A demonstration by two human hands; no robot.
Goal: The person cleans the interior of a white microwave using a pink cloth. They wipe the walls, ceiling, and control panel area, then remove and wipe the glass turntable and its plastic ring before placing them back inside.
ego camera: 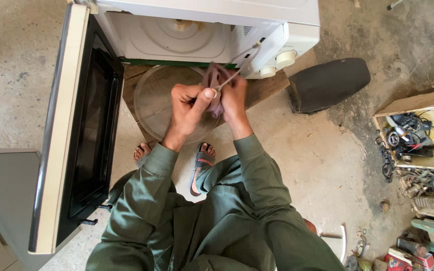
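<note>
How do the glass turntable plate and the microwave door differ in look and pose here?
The glass turntable plate is round and see-through; the microwave door is rectangular, cream-edged with a dark window. The plate lies flat on a wooden board in front of the oven, under the hands; the door stands swung wide open at the left. Neither is touched: the left hand and right hand hold a cloth.

White microwave (202, 30) with cream knobs (286, 58) and a black door window (89, 130) in a cream frame. Clear glass plate (154, 100). Dull pink-grey cloth (216, 83) between left hand (189, 108) and right hand (233, 98). Green sleeves (151, 175), green clothes. Grey sandal (201, 168) with a red patch. Black cushion (327, 83). Grey, dusty floor (21, 65). Brown wood board (264, 88).
</note>
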